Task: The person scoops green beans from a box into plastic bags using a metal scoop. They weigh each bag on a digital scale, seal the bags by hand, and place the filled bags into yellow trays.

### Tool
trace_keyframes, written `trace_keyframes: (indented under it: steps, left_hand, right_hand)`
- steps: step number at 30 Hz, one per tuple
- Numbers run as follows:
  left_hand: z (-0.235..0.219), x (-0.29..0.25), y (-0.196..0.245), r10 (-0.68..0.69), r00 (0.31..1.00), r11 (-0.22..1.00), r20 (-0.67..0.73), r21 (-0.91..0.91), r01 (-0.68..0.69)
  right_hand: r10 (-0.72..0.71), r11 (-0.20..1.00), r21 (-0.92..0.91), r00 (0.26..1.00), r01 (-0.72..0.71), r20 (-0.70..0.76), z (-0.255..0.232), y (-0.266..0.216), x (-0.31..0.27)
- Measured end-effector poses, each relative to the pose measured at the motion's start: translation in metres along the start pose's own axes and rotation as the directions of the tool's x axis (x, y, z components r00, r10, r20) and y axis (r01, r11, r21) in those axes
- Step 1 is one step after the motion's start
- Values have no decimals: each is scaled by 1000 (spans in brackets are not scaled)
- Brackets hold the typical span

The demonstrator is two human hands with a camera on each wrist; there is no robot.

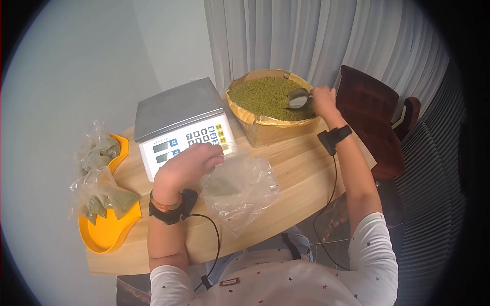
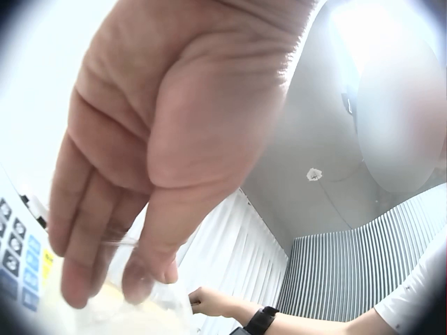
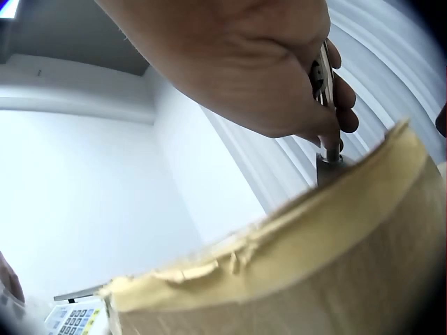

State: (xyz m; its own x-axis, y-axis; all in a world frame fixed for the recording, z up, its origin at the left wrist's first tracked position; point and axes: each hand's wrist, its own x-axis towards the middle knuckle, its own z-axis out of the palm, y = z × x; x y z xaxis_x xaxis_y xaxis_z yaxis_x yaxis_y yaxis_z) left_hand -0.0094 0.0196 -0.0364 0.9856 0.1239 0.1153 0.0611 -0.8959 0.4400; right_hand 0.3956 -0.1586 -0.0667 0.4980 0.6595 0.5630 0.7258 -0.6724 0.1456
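Note:
The right hand [image 1: 324, 104] grips the handle of a metal scoop [image 1: 297, 98], whose bowl lies at the green granules [image 1: 265, 97] in a taped cardboard box [image 1: 255, 133]. In the right wrist view the fingers wrap the handle above the box rim [image 3: 279, 279]; the rim hides most of the scoop. The left hand [image 1: 191, 166] pinches the top edge of a clear plastic bag [image 1: 240, 188], which hangs over the table in front of the scale. Some greenish content shows low in the bag. The left wrist view shows thumb and fingers at the film [image 2: 133, 307].
A scale [image 1: 178, 109] with a grey plate and keypad stands left of the box. At the table's left are yellow trays [image 1: 104, 237] and filled clear bags [image 1: 120, 198]. A dark red chair [image 1: 367, 102] stands at the right, and cables run from both wrists.

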Motion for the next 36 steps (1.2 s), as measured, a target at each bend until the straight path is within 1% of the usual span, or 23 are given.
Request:
trace_keyframes:
  steps: [1,2,3,4,5,6,7,8,9,12,13,15,16,18,19,21,22,24,29,31,33,34,36]
  left_hand:
    - [2,-1,-1,0,1000,1000,-15,16,0]
    - [4,-2,-3,5,1000,1000,-15,22,-4]
    - [7,-3,-5,-13,1000,1000,-29,-27,12]
    - [8,-3,-6,-31,999,997,-42,-75,28]
    - [8,-3,-5,-27,999,997,-43,-68,24]
    - [7,-2,-5,-25,999,998,-21,-52,24]
    - [6,-2,-4,-24,1000,999,1,-35,24]
    - [9,-1,-11,52,998,997,-42,-52,-54]
    - [8,0,-12,54,998,997,-44,-48,-57]
    - [6,3,-12,107,994,994,-17,-22,-107]
    - [5,4,-10,87,996,996,-1,-29,-87]
    - [3,3,-7,66,998,997,16,-36,-65]
    - [2,2,-5,51,999,996,13,-68,-50]
    - [1,1,-3,36,999,994,11,-101,-35]
    - [1,1,-3,27,1000,998,3,-62,-27]
    - [0,-1,-2,19,1000,1000,-7,-22,-19]
    - [-1,-1,-2,3,1000,999,7,-47,-3]
    - [0,-2,-3,-11,1000,997,22,-70,13]
    - [4,1,-11,72,997,996,-1,-46,-72]
    - [1,0,-9,90,996,995,-2,-50,-90]
    - [1,0,-9,97,995,994,-5,-59,-97]
    - [2,1,-11,114,993,991,-14,-68,-115]
    - [2,0,-11,132,991,988,-29,-78,-134]
  right_hand:
    - [4,1000,0,1000,-4,-5,6,-5,-2]
    - [29,999,40,999,-31,34,13,-12,-3]
    - [53,995,78,996,-59,73,20,-16,-3]
    - [58,995,79,996,-64,67,32,-16,-1]
    - [113,986,107,981,-131,156,45,-18,2]
    - [163,971,130,956,-199,244,45,-20,4]
    - [166,971,133,957,-201,238,45,-20,5]
    - [199,944,203,940,-260,279,44,-19,5]
    - [226,909,269,919,-318,323,44,-17,5]
    - [267,887,287,909,-361,320,45,-14,5]
    - [267,888,286,909,-361,319,45,-14,4]
    - [319,836,375,912,-399,259,45,-14,2]
    - [319,837,375,912,-400,259,45,-13,2]
    - [361,734,503,889,-457,280,46,-10,4]
    - [362,734,502,889,-457,280,48,-8,4]
    - [364,664,589,887,-461,284,53,-5,4]
    - [364,664,589,887,-461,283,56,-4,4]
    - [358,648,636,905,-418,230,60,-3,2]
    - [300,651,663,928,-369,222,55,-2,-1]
    - [276,645,683,938,-342,209,41,-6,-4]
    - [164,580,765,960,-281,229,16,-10,-9]
    - [151,579,766,960,-279,236,6,-13,-12]
    - [25,337,908,966,-250,257,-13,-20,-18]
